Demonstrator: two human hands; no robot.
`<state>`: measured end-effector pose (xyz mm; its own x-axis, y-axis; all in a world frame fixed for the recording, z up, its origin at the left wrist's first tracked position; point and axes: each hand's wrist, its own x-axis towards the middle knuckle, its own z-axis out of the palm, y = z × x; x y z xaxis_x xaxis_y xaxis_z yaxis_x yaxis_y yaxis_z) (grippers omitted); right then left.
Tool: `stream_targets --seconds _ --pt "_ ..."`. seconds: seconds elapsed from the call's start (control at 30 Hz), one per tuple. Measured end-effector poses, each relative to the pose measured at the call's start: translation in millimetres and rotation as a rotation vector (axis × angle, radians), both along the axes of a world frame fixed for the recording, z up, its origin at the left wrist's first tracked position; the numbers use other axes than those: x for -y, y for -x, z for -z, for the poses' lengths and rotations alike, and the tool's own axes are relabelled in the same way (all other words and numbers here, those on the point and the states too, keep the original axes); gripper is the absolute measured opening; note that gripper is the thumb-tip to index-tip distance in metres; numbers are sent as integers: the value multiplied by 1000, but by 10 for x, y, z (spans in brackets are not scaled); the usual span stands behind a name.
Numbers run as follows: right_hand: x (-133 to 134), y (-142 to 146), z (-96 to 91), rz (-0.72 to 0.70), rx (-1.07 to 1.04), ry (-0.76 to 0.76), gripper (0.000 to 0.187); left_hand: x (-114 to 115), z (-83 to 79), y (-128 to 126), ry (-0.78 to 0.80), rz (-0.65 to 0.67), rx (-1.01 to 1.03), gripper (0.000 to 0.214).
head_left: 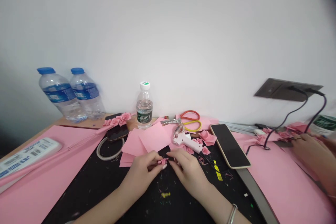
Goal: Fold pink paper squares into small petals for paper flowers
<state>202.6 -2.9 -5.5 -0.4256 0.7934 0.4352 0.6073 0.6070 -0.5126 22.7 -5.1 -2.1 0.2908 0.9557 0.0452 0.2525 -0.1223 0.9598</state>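
Observation:
A small folded piece of pink paper [163,161], shaped like a little flower, is pinched between the thumb and fingers of my left hand [144,170]. Close to its right side is my right hand [188,170], with thumb and fingers drawn together; what they hold, if anything, is hidden. Both hands are just above the black work mat [147,204]. Behind them lie loose pink paper squares [154,139] and a pale pink glue gun [187,142]. Several finished paper roses [208,137] surround the glue gun.
Scissors [193,120] with red and yellow handles lie near the wall. A phone [231,146] lies to the right, a tape roll [110,148] to the left. A water bottle [144,106] stands behind. Another person's hand [312,154] is at far right.

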Motion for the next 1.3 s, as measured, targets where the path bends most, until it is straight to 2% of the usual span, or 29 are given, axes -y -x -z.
stream_targets --seconds 0.13,0.23,0.33,0.4,0.5,0.7,0.87,0.97,1.07,1.17,1.3 --pt "-16 -21 -10 70 -57 -37 15 -29 -1 -6 92 -56 91 13" --pt "-15 -27 -31 145 -15 -31 20 -57 -1 -2 154 -86 141 15" --pt "3 -17 -68 122 12 4 18 -70 4 2 174 -83 154 15" --pt "18 -2 -89 54 -2 55 11 -65 6 3 157 -55 154 13" --pt "24 18 -91 -17 -12 116 21 -43 4 5 98 -10 104 11" --pt "8 27 -55 -21 101 164 9 -6 -11 17 -116 72 -161 11" --pt "37 42 -60 -33 117 162 13 -3 -27 12 -138 91 -213 12" --pt "28 48 -47 -41 18 193 15 -9 -30 6 -41 80 -102 15" --pt "-12 47 -42 30 -158 271 17 -30 -31 13 77 9 43 26" --pt "-56 46 -62 88 -376 445 20 -57 -27 35 126 -70 123 31" --pt "-79 58 -91 42 -592 652 23 -72 -17 50 163 -68 180 31"
